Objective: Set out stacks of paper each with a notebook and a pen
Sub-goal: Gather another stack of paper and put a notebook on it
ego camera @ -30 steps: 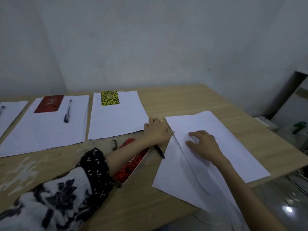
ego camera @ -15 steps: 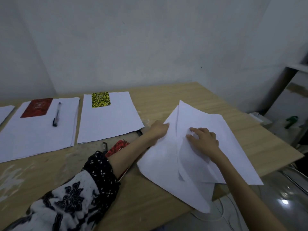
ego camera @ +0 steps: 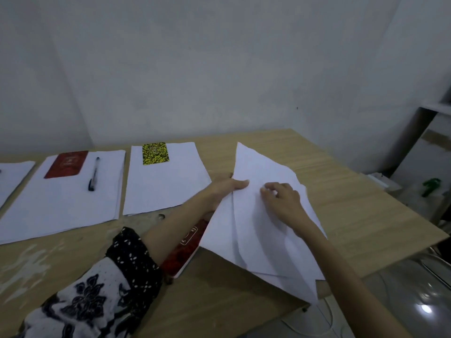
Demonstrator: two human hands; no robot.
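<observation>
Paper sheets [ego camera: 263, 240], loose and fanned crookedly, lie at the right end of your wooden table [ego camera: 361, 215] with one corner past the near edge; your left hand [ego camera: 229, 189] pinches their left edge, thumb on top, while your right hand [ego camera: 283, 201] presses down on them with fingers curled. To the left lie a stack [ego camera: 163, 186] bearing a yellow notebook [ego camera: 155, 153] and a stack [ego camera: 66, 203] with a red notebook [ego camera: 66, 164] and a pen [ego camera: 93, 174]. Another red notebook [ego camera: 185, 250] (partly hidden by your forearm and the sheets) lies on the table, and a plain grey wall [ego camera: 195, 69] stands behind.
</observation>
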